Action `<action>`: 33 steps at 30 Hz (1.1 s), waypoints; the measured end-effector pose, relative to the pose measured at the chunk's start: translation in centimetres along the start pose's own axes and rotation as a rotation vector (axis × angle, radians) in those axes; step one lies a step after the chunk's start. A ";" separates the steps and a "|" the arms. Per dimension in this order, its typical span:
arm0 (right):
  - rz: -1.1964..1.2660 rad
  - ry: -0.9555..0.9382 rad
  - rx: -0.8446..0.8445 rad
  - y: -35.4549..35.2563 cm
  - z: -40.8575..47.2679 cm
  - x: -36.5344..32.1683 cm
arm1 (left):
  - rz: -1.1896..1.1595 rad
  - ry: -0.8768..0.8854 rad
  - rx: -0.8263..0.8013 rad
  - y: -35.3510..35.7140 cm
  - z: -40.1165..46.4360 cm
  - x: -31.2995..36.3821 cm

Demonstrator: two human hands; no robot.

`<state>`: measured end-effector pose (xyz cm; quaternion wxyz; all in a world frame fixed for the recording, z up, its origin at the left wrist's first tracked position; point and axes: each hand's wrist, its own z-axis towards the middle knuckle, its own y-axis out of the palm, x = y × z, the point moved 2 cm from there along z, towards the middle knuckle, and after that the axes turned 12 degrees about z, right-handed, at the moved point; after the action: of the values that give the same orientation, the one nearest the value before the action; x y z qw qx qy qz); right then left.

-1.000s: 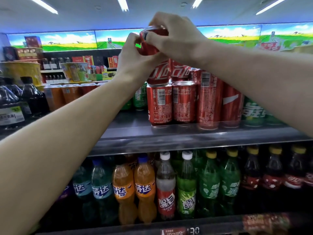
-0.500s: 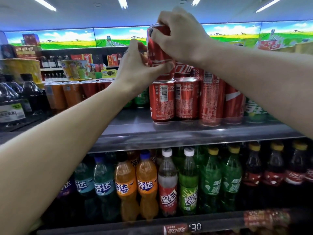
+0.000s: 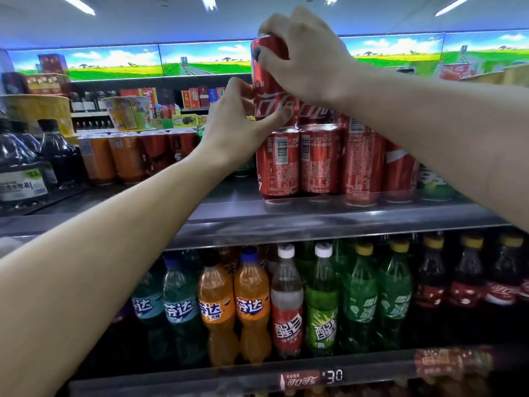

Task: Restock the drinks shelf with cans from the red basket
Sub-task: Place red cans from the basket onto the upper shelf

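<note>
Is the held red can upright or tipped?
Upright. The red can stands vertical, top rim up, above the shelf can; right hand grips its top, left hand its lower side.

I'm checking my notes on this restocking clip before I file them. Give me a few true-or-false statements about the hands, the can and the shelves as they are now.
1. Both hands hold one red can. True: the right hand grips its top, the left hand its lower part.
2. The held can is green. False: it is red.
3. The can is above the red cans on the shelf. True.
4. The lower shelf holds only cans. False: it holds bottles.
5. The red basket is in view. False: it is not visible.
</note>
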<state>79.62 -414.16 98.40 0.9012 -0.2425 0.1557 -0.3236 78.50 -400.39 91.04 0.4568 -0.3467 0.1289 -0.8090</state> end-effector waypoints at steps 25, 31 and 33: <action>0.456 -0.138 0.332 2.7 -12.5 -5.4 | 0.049 0.148 0.193 -2.2 -11.1 -1.3; 0.668 0.033 0.152 8.1 -22.1 -5.8 | 0.086 0.041 0.122 0.9 -21.0 -5.2; 0.738 0.134 0.068 10.3 -25.8 -5.8 | 0.117 0.000 0.061 2.5 -25.0 -6.8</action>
<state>69.26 -412.11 72.06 0.9525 -0.1181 0.2806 0.0028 65.44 -398.77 68.52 0.5137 -0.3244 0.1244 -0.7845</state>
